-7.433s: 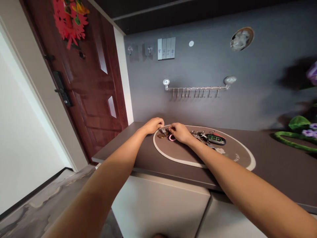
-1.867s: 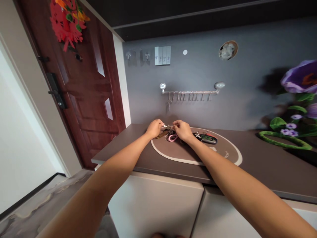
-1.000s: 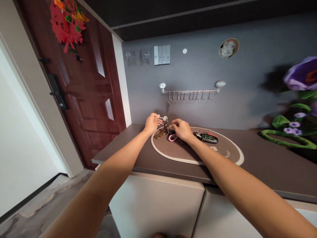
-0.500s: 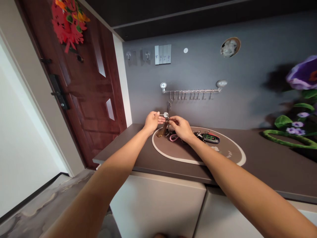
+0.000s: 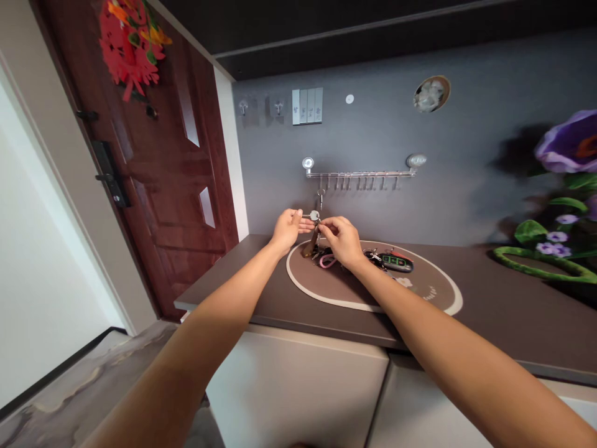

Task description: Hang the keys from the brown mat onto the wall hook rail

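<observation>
My left hand (image 5: 286, 230) pinches a silver key (image 5: 314, 215) by its blade between thumb and fingers, its head pointing right. Close beside it, my right hand (image 5: 342, 239) has thumb and forefinger closed on the small ring of the key bunch. A brown fob (image 5: 310, 246) hangs below the fingers. Over the oval mat (image 5: 303, 283) are a pink loop (image 5: 327, 261) and a black car key (image 5: 396, 261). Behind the hands, another metal ring with a clasp (image 5: 321, 199) hangs from the hook rail (image 5: 361, 174).
A dark red door (image 5: 172, 168) with a flower decoration stands at the left. Wall switches (image 5: 308, 106) and two clear hooks are above the rail. Purple flowers (image 5: 569, 146) with green stems stand at the right. A dark shelf (image 5: 373, 37) overhangs the counter (image 5: 494, 311).
The silver key has shifted very slightly right. The brown fob hangs at a slightly different angle. Both hands stay nearly in place.
</observation>
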`<state>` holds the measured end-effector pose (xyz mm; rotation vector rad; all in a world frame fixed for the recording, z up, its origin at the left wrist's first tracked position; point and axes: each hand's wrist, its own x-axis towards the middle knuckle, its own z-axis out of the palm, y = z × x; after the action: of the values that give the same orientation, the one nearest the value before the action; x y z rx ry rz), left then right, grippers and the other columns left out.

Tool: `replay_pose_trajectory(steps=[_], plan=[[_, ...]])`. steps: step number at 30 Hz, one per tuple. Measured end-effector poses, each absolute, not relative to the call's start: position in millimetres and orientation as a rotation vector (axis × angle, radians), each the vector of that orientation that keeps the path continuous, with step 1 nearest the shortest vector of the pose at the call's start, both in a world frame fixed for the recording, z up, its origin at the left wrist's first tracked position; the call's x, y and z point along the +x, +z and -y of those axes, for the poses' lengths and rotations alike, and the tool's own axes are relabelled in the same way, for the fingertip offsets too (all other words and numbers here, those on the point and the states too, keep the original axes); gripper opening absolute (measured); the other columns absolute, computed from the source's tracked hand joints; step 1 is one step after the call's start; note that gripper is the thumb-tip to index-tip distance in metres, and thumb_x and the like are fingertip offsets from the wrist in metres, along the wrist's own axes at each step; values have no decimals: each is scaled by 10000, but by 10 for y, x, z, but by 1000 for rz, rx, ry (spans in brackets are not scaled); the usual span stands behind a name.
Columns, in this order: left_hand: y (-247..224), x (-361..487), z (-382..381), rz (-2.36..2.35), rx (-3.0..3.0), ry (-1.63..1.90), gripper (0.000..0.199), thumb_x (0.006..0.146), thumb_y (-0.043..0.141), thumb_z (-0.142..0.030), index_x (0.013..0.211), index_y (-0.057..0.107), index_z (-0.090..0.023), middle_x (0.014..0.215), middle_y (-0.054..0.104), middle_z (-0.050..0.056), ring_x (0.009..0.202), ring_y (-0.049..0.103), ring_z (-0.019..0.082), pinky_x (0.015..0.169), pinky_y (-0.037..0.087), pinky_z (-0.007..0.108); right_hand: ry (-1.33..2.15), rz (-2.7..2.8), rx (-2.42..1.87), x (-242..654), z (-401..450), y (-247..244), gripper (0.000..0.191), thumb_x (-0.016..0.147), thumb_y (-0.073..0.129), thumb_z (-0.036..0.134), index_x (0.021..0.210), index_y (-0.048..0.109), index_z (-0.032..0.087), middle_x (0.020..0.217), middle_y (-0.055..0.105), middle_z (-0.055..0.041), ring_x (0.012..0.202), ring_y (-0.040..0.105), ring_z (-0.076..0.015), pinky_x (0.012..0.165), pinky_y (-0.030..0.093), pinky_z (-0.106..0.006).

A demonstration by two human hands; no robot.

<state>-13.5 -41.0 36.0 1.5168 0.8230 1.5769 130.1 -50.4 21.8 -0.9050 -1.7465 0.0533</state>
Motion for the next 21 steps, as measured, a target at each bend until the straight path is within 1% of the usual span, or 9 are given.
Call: replay_pose_trajectory(steps=[4, 12, 17, 21], plan=[[353, -149, 383, -813, 1505, 1604, 186, 867, 368, -304, 774, 396, -145, 629, 604, 18, 561, 592, 88, 618, 483, 247, 30, 1740, -894, 1306, 506, 235, 155, 780, 463, 276, 762, 582, 178, 792, 557, -42, 711, 513, -135, 705, 412, -256], [341, -171, 352, -862, 1438, 1594, 215, 848, 400, -340, 766, 417, -142, 583, 570, 1, 498, 553, 70, 559, 458, 213, 36, 1705, -891, 1306, 492, 268, 142, 797, 415, 256, 751, 523, 177, 800, 539, -48, 776, 496, -150, 738, 395, -271], [324, -152, 372, -935, 1416, 1460, 194, 845, 417, -312, 755, 420, -140, 575, 569, 6, 484, 545, 69, 519, 436, 193, 112, 1673, -881, 1314, 480, 278, 154, 806, 399, 286, 749, 497, 181, 771, 544, -37, 778, 499, -148, 737, 394, -270], [288, -139, 375, -931, 1452, 1270, 221, 820, 460, -346, 754, 450, -136, 602, 582, 19, 523, 559, 72, 538, 443, 192, 254, 1611, -854, 1334, 450, 268, 185, 811, 387, 335, 807, 490, 181, 740, 546, -18, 709, 498, -128, 690, 405, -253]])
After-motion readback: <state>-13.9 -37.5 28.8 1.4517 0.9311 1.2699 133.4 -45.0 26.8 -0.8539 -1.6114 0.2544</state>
